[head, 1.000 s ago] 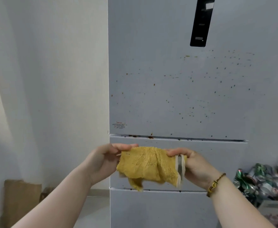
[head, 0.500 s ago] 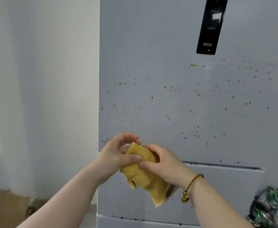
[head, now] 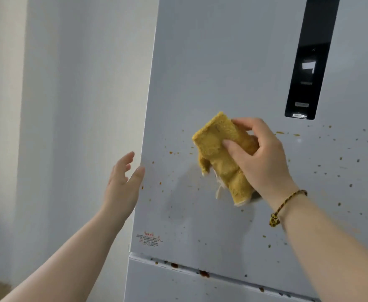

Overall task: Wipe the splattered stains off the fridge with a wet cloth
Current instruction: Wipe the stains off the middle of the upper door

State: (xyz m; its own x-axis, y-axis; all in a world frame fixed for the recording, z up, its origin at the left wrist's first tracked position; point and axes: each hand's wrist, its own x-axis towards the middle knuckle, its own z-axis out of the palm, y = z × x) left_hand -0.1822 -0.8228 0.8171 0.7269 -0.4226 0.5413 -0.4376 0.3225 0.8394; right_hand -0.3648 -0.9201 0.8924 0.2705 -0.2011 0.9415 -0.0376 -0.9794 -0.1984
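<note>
The right hand (head: pixel 259 158) holds a folded yellow cloth (head: pixel 220 158) against the upper fridge (head: pixel 222 62) door, thumb across its front and fingers curled over its top; this grip hides the cloth's right side, and whether the cloth presses flat on the door cannot be told. A braided bracelet (head: pixel 287 205) circles the right wrist. The left hand (head: pixel 122 186) is empty, fingers spread, its fingertips just beside the door's left edge; contact there is unclear. Brown stains (head: pixel 340 159) speckle the door, thickest to the right of the cloth and along the seam above the lower drawer. The dark panel (head: pixel 309 62) is cut off at the top edge. A red label (head: pixel 149 237) near the door's lower left corner is too small to read. Left of the fridge the bare wall (head: pixel 70 105) leaves open room.
</note>
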